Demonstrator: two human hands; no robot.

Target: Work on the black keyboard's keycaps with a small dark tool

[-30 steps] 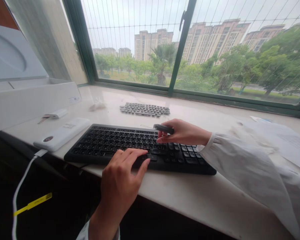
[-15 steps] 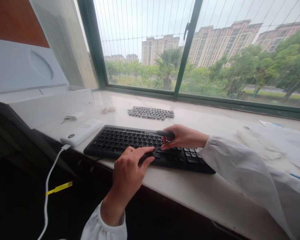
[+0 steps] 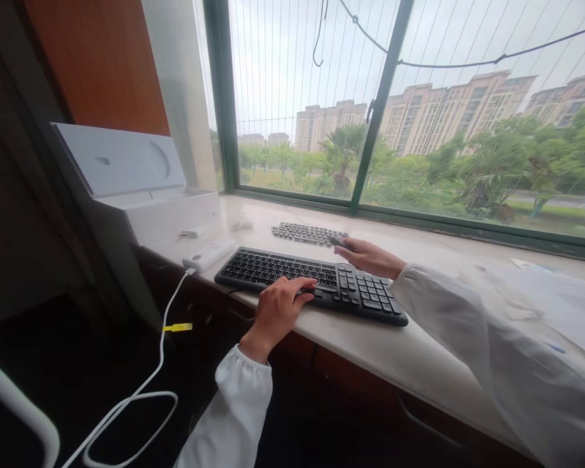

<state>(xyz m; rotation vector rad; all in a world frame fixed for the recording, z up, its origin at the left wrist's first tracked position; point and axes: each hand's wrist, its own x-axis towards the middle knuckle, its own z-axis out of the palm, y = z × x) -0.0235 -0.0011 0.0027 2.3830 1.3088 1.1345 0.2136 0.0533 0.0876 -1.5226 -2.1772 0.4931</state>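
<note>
My view has pulled back and tipped up since a moment ago: more of the dark space under the sill shows, and my right hand [image 3: 368, 257] has lifted off the flat black plastic keyboard [image 3: 316, 283] and now hovers just past its far edge.

Nearest to me, in front of the keyboard, hangs a white cable [image 3: 149, 383] with a yellow tag [image 3: 178, 327], looping down into the dark below the ledge. My left hand [image 3: 277, 312] rests on the keyboard's near edge, fingers curled and pressed together on the keys around the middle. My right hand pinches a small dark tool [image 3: 338, 242] between thumb and fingertips; how tight the grip is I cannot tell.

The keyboard lies on a pale, glossy stone windowsill [image 3: 419, 351] that runs the width of the room. Left of the keyboard, touching nothing but the cable, lies a white oblong power bank [image 3: 208, 255]. Right of the keyboard, crumpled clear plastic sheeting [image 3: 565, 299] covers the sill. Just beyond the keyboard lies a flat cluster of loose dark keycaps [image 3: 308, 233].

Farther left of the keyboard stands an open white cardboard box [image 3: 170, 211], lid tilted up; what is inside I cannot see. Behind everything runs the green-framed window [image 3: 370, 136] with thin wire lines across it, trees and apartment blocks outside.
</note>
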